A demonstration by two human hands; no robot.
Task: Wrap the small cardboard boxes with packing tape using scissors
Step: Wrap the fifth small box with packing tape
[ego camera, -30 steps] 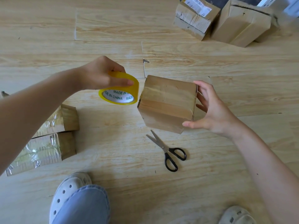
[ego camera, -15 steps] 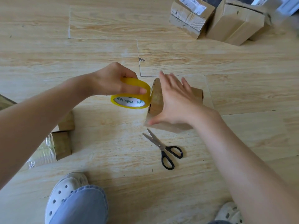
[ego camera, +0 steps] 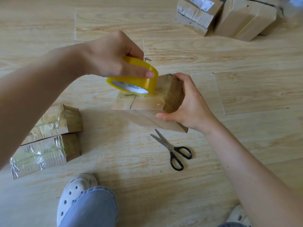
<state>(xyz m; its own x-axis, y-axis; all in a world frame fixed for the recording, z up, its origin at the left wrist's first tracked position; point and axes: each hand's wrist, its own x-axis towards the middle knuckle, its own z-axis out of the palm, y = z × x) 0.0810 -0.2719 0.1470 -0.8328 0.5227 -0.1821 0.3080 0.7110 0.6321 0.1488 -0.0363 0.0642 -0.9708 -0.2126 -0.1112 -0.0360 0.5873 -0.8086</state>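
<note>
The cardboard box is held over the floor, centre, the right hand curled round its right end. The left hand pinches the tape roll (it hides the box's far edge). Scissors lie near. The long axis runs left-right.

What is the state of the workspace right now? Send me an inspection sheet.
Surface: wooden floor, light planks.
Job's things: box tilted; yellow tape roll over its top; scissors lying on the floor in front of it, untouched.
Clutter: taped boxes at left; other boxes at far right.
Hands: left hand grips the tape roll; right hand holds the box's right end.
Cables: nothing seen.
Surroundings: white shoe and a jeans leg at the bottom.
</note>
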